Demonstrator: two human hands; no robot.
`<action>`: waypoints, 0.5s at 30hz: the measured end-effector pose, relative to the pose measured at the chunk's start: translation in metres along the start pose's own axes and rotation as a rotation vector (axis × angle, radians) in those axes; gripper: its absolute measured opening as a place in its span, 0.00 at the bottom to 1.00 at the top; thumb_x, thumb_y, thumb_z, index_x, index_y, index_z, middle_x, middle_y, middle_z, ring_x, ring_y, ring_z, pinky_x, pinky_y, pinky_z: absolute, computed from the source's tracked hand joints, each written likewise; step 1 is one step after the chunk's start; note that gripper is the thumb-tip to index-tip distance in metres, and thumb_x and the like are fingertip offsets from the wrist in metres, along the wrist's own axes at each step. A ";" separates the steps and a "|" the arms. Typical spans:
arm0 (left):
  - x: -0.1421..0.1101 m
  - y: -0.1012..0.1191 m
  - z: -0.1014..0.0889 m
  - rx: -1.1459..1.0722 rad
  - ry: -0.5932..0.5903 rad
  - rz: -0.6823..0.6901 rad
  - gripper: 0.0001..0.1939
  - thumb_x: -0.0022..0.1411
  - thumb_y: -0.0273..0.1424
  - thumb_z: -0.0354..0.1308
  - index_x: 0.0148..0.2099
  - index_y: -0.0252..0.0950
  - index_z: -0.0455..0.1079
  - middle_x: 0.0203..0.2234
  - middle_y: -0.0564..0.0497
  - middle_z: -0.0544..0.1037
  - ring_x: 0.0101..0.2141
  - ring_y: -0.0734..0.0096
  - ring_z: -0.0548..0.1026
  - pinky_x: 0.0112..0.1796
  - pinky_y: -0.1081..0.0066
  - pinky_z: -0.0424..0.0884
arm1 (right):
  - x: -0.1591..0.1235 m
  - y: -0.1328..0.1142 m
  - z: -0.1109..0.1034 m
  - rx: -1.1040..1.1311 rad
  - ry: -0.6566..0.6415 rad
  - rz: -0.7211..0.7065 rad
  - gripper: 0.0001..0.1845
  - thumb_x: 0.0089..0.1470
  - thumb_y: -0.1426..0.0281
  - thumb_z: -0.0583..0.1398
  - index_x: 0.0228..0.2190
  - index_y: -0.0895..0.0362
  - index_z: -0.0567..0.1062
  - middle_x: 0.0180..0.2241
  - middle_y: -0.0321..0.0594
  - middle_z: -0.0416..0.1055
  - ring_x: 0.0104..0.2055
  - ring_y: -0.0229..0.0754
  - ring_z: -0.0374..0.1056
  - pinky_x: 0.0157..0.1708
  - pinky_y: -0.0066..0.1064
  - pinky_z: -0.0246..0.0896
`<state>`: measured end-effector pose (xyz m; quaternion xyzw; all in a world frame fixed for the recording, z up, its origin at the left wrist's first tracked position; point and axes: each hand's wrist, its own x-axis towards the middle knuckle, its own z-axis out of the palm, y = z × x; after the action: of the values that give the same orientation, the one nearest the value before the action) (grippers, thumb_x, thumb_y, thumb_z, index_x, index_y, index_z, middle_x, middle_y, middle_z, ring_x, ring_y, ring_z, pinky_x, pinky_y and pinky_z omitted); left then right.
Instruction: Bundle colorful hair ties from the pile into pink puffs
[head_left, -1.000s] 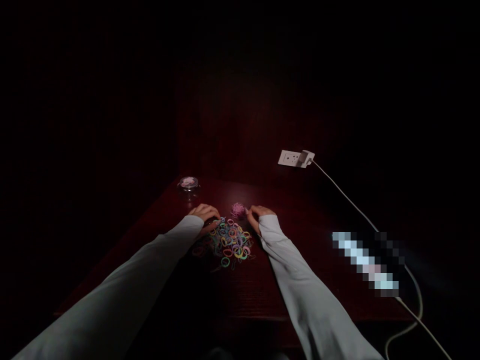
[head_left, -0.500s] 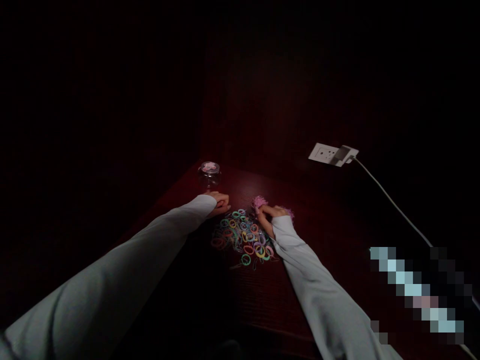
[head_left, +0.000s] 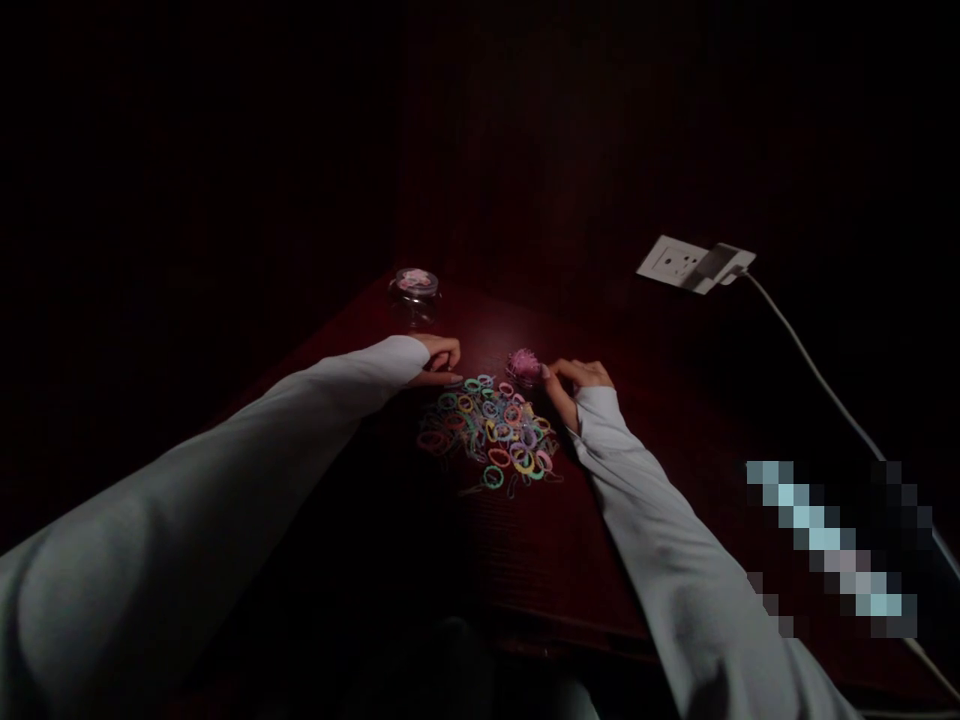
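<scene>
My left hand (head_left: 441,358) is at the left edge of a pile of coloured hair ties (head_left: 491,430); its fingers are loosely bent, the thumb stretched apart from them, with nothing seen between. To the right of the pile is my right hand (head_left: 581,378), fingers bent and low over the table, with no held thing showing. Its fingertips point at a pink fuzzy ball-shaped bundle (head_left: 523,364), close beside it; whether they touch I cannot tell. The pile mixes rings in green, yellow, red, purple and blue with thinner loops.
A clear jar (head_left: 415,297) with a pink-patterned lid stands beyond my left hand on the dark red table (head_left: 517,560). At the right, a wall socket (head_left: 679,262) holds a white plug (head_left: 726,264) with a trailing cable (head_left: 814,348). A blurred-out patch lies lower right.
My right hand has moved right, off the pink bundle it was touching, and the bundle now shows rounder. My left thumb has spread from the fingers. The view has tilted down slightly.
</scene>
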<state>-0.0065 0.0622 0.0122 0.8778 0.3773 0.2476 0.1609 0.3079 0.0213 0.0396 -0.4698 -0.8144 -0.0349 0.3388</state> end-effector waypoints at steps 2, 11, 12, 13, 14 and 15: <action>-0.002 0.004 -0.006 0.000 -0.010 0.046 0.14 0.68 0.46 0.62 0.43 0.42 0.73 0.30 0.57 0.72 0.29 0.72 0.67 0.35 0.72 0.61 | -0.001 0.002 -0.003 -0.009 -0.037 -0.014 0.25 0.70 0.53 0.53 0.28 0.53 0.77 0.23 0.35 0.70 0.29 0.41 0.63 0.47 0.36 0.56; -0.002 0.013 -0.011 0.043 -0.032 0.160 0.12 0.72 0.39 0.57 0.38 0.38 0.74 0.37 0.52 0.77 0.30 0.75 0.68 0.35 0.74 0.62 | 0.004 0.007 -0.003 -0.096 -0.097 -0.053 0.25 0.70 0.54 0.54 0.26 0.53 0.77 0.23 0.37 0.70 0.29 0.41 0.64 0.46 0.36 0.57; -0.002 0.014 -0.011 0.044 -0.027 0.157 0.12 0.72 0.39 0.57 0.38 0.38 0.74 0.37 0.52 0.76 0.30 0.75 0.68 0.35 0.74 0.62 | 0.004 0.009 -0.001 -0.113 -0.103 -0.061 0.25 0.69 0.54 0.55 0.25 0.53 0.76 0.23 0.37 0.70 0.29 0.41 0.64 0.44 0.35 0.56; -0.003 0.016 -0.010 0.044 -0.019 0.150 0.12 0.72 0.39 0.57 0.38 0.38 0.73 0.36 0.53 0.76 0.30 0.75 0.67 0.35 0.74 0.62 | 0.005 0.011 0.001 -0.128 -0.107 -0.072 0.25 0.68 0.54 0.55 0.23 0.53 0.74 0.22 0.37 0.69 0.29 0.41 0.64 0.42 0.34 0.56; -0.004 0.019 -0.010 0.044 -0.011 0.142 0.13 0.73 0.39 0.56 0.39 0.37 0.73 0.36 0.53 0.76 0.30 0.75 0.67 0.35 0.74 0.62 | 0.005 0.012 0.002 -0.140 -0.106 -0.082 0.25 0.68 0.55 0.56 0.22 0.52 0.73 0.21 0.37 0.68 0.28 0.41 0.63 0.40 0.34 0.55; -0.005 0.021 -0.009 0.043 -0.001 0.134 0.13 0.73 0.39 0.56 0.39 0.37 0.73 0.36 0.53 0.75 0.30 0.75 0.67 0.36 0.74 0.62 | 0.004 0.013 0.004 -0.147 -0.104 -0.089 0.25 0.67 0.55 0.56 0.20 0.52 0.71 0.20 0.37 0.67 0.28 0.41 0.63 0.38 0.34 0.54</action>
<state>-0.0022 0.0458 0.0278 0.9044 0.3230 0.2493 0.1251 0.3149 0.0335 0.0357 -0.4578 -0.8463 -0.0851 0.2587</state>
